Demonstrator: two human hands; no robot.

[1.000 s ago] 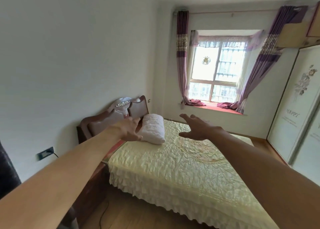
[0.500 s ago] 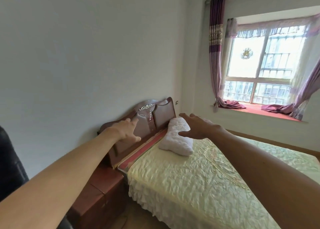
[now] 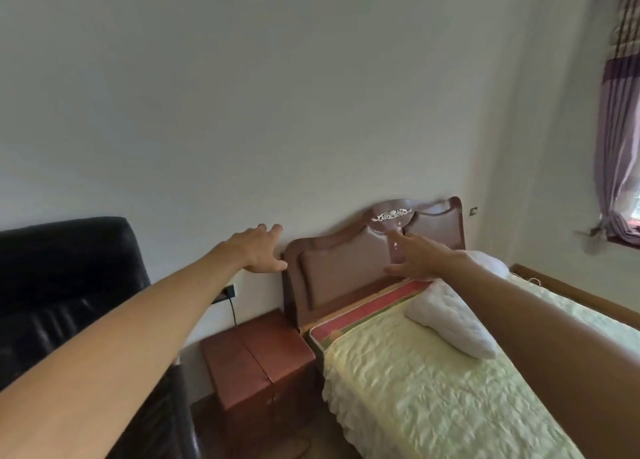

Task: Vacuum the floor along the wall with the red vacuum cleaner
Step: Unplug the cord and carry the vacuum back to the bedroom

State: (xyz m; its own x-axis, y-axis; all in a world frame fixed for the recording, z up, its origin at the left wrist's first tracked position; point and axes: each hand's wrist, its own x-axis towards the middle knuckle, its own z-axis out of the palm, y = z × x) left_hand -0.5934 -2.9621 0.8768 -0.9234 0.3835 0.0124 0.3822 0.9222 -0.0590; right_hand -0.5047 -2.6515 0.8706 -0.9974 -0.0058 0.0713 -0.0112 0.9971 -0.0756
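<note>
No red vacuum cleaner shows in the head view. Both my arms reach forward, bare and empty. My left hand (image 3: pixel 258 250) is open with fingers spread, in front of the white wall (image 3: pixel 242 112) just left of the bed's headboard. My right hand (image 3: pixel 417 256) is open too, palm down, held in front of the brown padded headboard (image 3: pixel 346 271). Only a small dark patch of floor (image 3: pixel 207 417) shows, between the black chair and the nightstand.
A black leather chair (image 3: pixel 62 285) fills the left. A brown nightstand (image 3: pixel 256 358) stands by the bed (image 3: pixel 433 389), which has a pale yellow cover and a white pillow (image 3: pixel 450 323). A wall socket (image 3: pixel 227 294) with a black cord sits above the nightstand. A purple curtain (image 3: pixel 620 129) hangs at right.
My view has swung left, away from the window and wardrobe toward the wall, headboard and black chair. Both hands stay outstretched, open and empty.
</note>
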